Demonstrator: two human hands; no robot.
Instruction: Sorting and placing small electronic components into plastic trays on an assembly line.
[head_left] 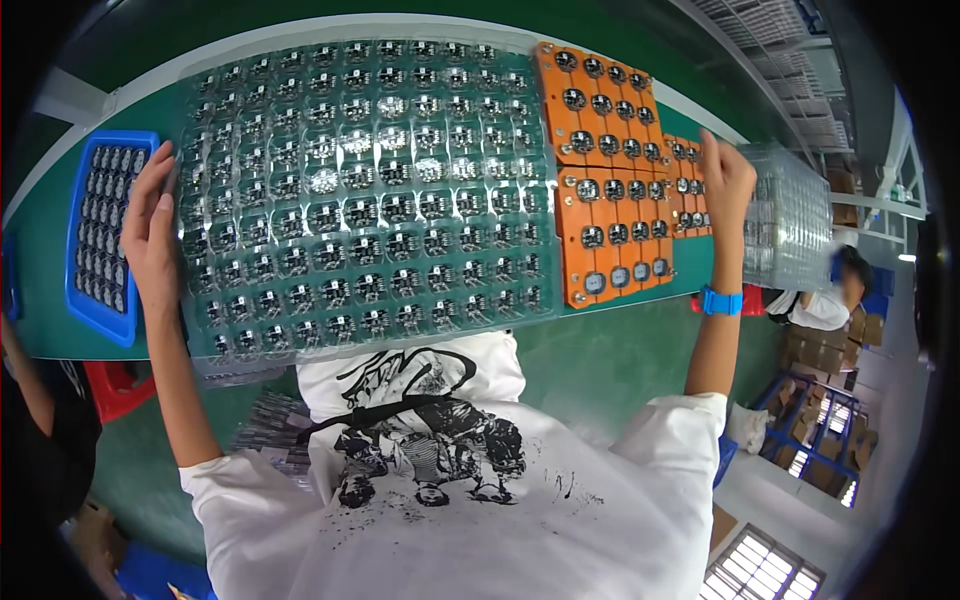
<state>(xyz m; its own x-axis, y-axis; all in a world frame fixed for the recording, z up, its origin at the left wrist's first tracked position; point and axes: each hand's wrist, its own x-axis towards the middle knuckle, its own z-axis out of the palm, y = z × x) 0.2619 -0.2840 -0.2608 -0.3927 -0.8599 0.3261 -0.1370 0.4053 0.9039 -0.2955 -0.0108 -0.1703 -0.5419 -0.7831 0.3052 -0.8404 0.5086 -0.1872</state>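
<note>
A large clear plastic blister tray (372, 236) spreads across the middle, with small black-and-silver electronic parts in rows of pockets. At its left edge is my left hand (150, 235), fingers stretched out and thumb apart, beside the tray's rim. On the right, my right hand (728, 180) is raised near the far orange fixture (688, 222), its fingers curled in. Whatever those fingers may hold is hidden. Two nearer orange fixtures, an upper one (588, 80) and a lower one (574, 240), adjoin the tray's right side and carry similar round parts.
A blue tray (132, 336) with rows of parts lies on the green table (50, 300) at the left. Stacked clear trays (790, 215) stand beyond my right hand. Another person's arm (28, 375) shows at the left; a person (826, 300) is far right.
</note>
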